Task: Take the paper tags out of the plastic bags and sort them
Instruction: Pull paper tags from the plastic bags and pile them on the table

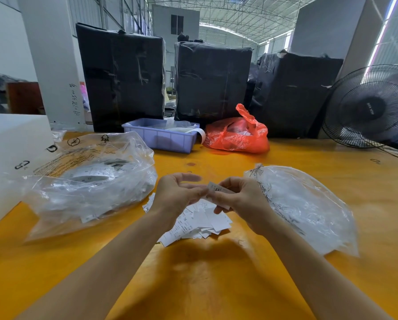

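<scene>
Both hands meet above the yellow table [216, 285]. The right hand [242, 199] pinches a paper tag [218, 188], its long axis running left to right, slightly tilted; the left hand [179, 195] appears to pinch its left end, though blur obscures this. Below lies a pile of tags [200, 221], between two clear plastic bags [89, 179] [306, 209].

Glossy clear plastic bags [89, 181]; matt paper tags [202, 221]; smooth orange wood table [216, 285].
</scene>
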A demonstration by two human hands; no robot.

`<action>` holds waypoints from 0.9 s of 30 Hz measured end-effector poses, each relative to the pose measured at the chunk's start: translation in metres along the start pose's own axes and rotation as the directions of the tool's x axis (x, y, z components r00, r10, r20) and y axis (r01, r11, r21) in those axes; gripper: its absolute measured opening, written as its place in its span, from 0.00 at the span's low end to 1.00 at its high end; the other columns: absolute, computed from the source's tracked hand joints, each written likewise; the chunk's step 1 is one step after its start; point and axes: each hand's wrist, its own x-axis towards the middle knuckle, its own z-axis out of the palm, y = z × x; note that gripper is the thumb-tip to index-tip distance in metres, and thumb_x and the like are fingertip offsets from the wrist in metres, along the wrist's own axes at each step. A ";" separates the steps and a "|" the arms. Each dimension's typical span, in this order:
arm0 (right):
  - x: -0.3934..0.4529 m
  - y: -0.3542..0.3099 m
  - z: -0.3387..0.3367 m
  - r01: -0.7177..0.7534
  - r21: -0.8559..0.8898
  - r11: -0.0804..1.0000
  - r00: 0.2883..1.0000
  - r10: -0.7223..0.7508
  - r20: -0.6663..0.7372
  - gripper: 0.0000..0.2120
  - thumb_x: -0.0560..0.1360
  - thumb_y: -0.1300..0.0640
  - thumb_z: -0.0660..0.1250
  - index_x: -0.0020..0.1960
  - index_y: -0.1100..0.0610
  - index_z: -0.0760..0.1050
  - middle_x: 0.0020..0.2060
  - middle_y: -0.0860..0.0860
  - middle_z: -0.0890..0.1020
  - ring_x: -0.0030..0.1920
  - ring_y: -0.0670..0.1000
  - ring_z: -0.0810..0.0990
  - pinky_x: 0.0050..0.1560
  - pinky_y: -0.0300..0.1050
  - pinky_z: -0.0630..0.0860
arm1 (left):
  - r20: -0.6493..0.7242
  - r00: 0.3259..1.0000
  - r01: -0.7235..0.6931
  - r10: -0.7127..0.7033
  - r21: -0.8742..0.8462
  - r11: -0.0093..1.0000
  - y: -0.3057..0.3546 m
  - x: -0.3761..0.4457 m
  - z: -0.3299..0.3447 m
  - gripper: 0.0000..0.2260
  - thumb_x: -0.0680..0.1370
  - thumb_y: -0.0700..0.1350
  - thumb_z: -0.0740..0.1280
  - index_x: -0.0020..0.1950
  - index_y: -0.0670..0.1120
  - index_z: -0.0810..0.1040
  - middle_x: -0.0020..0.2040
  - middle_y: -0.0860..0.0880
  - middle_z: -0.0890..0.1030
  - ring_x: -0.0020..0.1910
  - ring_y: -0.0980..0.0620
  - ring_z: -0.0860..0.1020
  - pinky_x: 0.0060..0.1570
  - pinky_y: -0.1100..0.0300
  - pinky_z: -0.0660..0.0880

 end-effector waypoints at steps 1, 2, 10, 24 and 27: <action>0.000 0.000 0.001 -0.001 0.003 1.000 1.000 0.001 0.000 0.08 0.68 0.63 0.74 0.42 0.64 0.76 0.32 0.53 0.82 0.27 0.49 0.81 0.28 0.37 0.75 | 0.007 1.000 0.003 -0.003 0.003 1.000 -0.001 0.000 0.000 0.11 0.68 0.35 0.75 0.46 0.45 0.78 0.34 0.50 0.84 0.37 0.56 0.82 0.33 0.67 0.76; -0.001 0.000 0.001 -0.002 -0.002 1.000 1.000 0.002 0.000 0.09 0.68 0.63 0.74 0.44 0.66 0.76 0.32 0.53 0.82 0.27 0.49 0.81 0.28 0.37 0.75 | 0.015 1.000 0.009 -0.010 0.009 1.000 -0.001 0.000 0.000 0.11 0.68 0.36 0.75 0.46 0.45 0.78 0.34 0.50 0.84 0.35 0.56 0.82 0.32 0.67 0.76; 0.003 0.002 0.002 -0.049 0.088 0.995 0.995 0.055 -0.078 0.09 0.76 0.68 0.64 0.55 0.64 0.73 0.47 0.59 0.80 0.35 0.52 0.84 0.38 0.39 0.80 | -0.064 0.997 0.036 -0.038 -0.035 0.999 -0.003 0.002 -0.002 0.10 0.69 0.35 0.74 0.47 0.42 0.77 0.39 0.44 0.84 0.33 0.52 0.83 0.31 0.68 0.76; -0.006 -0.001 0.020 0.063 -0.015 0.998 0.978 -0.065 -0.198 0.03 0.73 0.56 0.71 0.42 0.49 0.81 0.34 0.44 0.83 0.34 0.41 0.79 0.35 0.34 0.76 | -0.151 0.975 0.119 -0.160 -0.249 0.961 -0.009 -0.002 0.010 0.09 0.67 0.36 0.75 0.44 0.43 0.79 0.41 0.42 0.82 0.41 0.47 0.81 0.38 0.61 0.79; -0.008 -0.004 0.026 0.027 -0.026 0.999 0.998 -0.028 -0.056 0.15 0.72 0.55 0.71 0.58 0.48 0.78 0.49 0.52 0.81 0.43 0.53 0.81 0.45 0.46 0.80 | -0.196 0.955 0.132 -0.222 -0.387 0.913 -0.006 -0.003 0.011 0.08 0.67 0.35 0.75 0.42 0.43 0.78 0.38 0.45 0.82 0.37 0.49 0.80 0.35 0.61 0.77</action>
